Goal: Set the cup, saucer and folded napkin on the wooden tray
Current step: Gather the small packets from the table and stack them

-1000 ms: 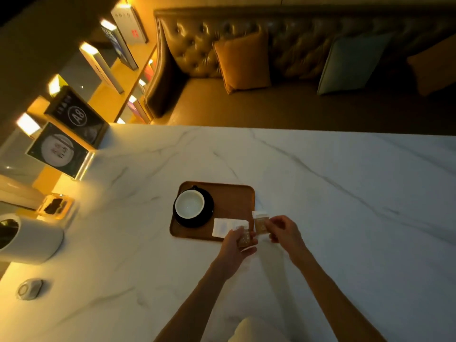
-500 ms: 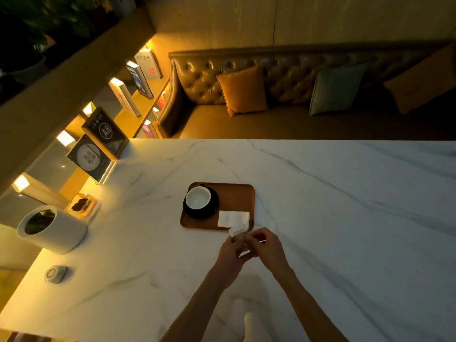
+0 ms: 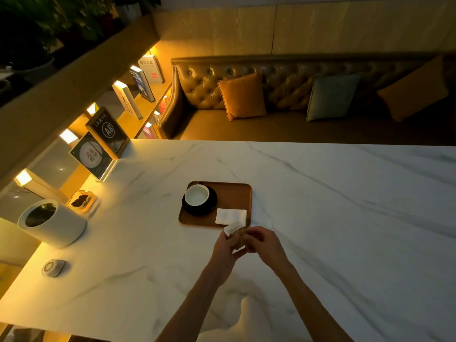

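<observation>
A wooden tray point(image 3: 234, 193) lies on the marble table point(image 3: 345, 206). On its left half a white cup point(image 3: 196, 195) stands on a black saucer point(image 3: 212, 206). A folded white napkin point(image 3: 230, 216) rests on the tray's front right corner. Just in front of the tray, my left hand point(image 3: 225, 248) and my right hand point(image 3: 265, 243) meet and together hold a small packet point(image 3: 234, 233) with a white printed top and a brownish lower part. The fingers hide most of the packet.
A white cylindrical container point(image 3: 53, 222) and a small round device point(image 3: 53, 267) sit at the table's left. Two sign stands point(image 3: 98, 149) and a small glass dish point(image 3: 81, 201) line the left edge. A leather sofa point(image 3: 296, 107) with cushions runs behind the table.
My hands have come together on the small packet just in front of the tray. The camera has tilted up and back, showing more of the room. Cup, saucer and napkin stayed put.
</observation>
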The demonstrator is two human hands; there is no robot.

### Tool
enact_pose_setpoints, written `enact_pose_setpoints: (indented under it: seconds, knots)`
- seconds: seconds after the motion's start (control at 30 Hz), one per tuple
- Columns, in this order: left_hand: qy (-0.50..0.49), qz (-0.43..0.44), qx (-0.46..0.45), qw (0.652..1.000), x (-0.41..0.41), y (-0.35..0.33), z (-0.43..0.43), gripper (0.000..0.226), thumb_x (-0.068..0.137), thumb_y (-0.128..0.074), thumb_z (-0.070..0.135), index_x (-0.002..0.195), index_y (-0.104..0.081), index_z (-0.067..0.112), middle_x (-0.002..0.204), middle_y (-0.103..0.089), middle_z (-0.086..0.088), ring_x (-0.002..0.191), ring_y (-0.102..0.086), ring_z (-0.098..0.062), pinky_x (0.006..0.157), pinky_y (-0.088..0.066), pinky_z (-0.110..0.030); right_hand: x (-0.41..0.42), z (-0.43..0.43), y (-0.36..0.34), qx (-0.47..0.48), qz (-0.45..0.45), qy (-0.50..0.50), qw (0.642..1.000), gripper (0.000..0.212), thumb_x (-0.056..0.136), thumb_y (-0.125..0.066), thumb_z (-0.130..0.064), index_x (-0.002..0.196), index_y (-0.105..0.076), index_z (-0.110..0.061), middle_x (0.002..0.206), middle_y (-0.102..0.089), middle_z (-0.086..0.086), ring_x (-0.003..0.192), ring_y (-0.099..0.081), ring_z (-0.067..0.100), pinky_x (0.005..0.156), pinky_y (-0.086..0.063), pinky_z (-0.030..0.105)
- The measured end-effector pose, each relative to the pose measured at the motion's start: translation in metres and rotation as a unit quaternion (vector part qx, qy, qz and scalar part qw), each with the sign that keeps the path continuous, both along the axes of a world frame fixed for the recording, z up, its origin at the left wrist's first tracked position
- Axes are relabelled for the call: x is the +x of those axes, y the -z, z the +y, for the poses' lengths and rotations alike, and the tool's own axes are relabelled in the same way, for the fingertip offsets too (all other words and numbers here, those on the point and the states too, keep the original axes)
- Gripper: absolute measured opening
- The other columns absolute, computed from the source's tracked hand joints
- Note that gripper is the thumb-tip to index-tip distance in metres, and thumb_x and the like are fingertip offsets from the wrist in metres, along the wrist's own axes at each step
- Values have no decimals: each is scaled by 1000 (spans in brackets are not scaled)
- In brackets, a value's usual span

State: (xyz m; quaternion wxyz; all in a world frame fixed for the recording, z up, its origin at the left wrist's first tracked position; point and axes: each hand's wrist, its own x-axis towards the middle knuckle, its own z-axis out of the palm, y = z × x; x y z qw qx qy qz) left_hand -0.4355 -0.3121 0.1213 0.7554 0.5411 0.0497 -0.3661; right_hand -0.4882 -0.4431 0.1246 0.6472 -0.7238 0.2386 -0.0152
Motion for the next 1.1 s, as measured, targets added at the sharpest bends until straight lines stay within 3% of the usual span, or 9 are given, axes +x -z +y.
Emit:
enact_pose_setpoints:
  seconds: [0.1,0.23,0.4,0.5,0.63,0.8,0.9,1.1]
  knots:
    - [4,-74,57,996,3,-2,4,23,96,-56,20,119,-61,19,116,-67,-12,108,-66,-26,89,-57,-39,-1,-8,0,-87,17,-11,996,16,88,-65,-28,102,-70,-23,83,-73,-6,70,-69,12,68,-60,25]
    - [29,-185,134,973,3,0,12,15,97,-56,31,106,-68,33,103,-71,2,93,-69,-12,77,-59,-28,-5,-12,0,-170,5,-31,985,16,88,-65,-28,102,-71,-26,86,-71,-9,71,-64,3,64,-50,13]
    - [25,-208,133,969,-2,2,13,21,97,-54,27,107,-69,16,99,-72,-10,88,-72,-25,73,-61,-29,-2,-9,1,-234,-19,-52,971,23,91,-61,-20,111,-71,-20,101,-69,-1,83,-59,2,69,-42,6]
    - [-13,-197,125,972,-5,0,11,16,97,-56,22,100,-70,15,93,-75,-5,87,-74,-24,73,-61,-28,-1,-6,2,-220,-30,-21,975,30,93,-58,-19,122,-64,-22,110,-61,-3,92,-58,6,71,-44,6]
    - [-23,-202,118,972,-4,-2,9,19,97,-56,23,101,-70,11,93,-76,-4,90,-74,-24,76,-61,-30,-3,0,6,-124,-15,-6,992,35,96,-53,-22,130,-56,-29,112,-62,-2,85,-63,9,68,-53,15]
    - [-35,-222,129,966,-5,-4,9,25,97,-54,23,108,-68,6,100,-73,-9,94,-73,-23,78,-61,-30,-2,5,7,-121,-41,-2,992,31,96,-53,-28,127,-60,-28,100,-63,-3,90,-64,12,81,-56,25]
    - [-36,-223,130,965,-4,-5,10,25,98,-54,21,108,-68,3,101,-71,-14,94,-72,-26,81,-61,-35,-1,5,5,-85,-46,27,995,26,94,-55,-33,119,-65,-32,104,-66,-4,92,-66,11,78,-56,20]
    - [-19,-209,120,970,-5,-6,10,28,99,-52,23,115,-67,6,104,-71,-15,100,-71,-26,87,-60,-36,-1,5,3,-70,-63,41,995,15,92,-60,-31,103,-69,-36,104,-69,-6,92,-68,12,78,-59,26]
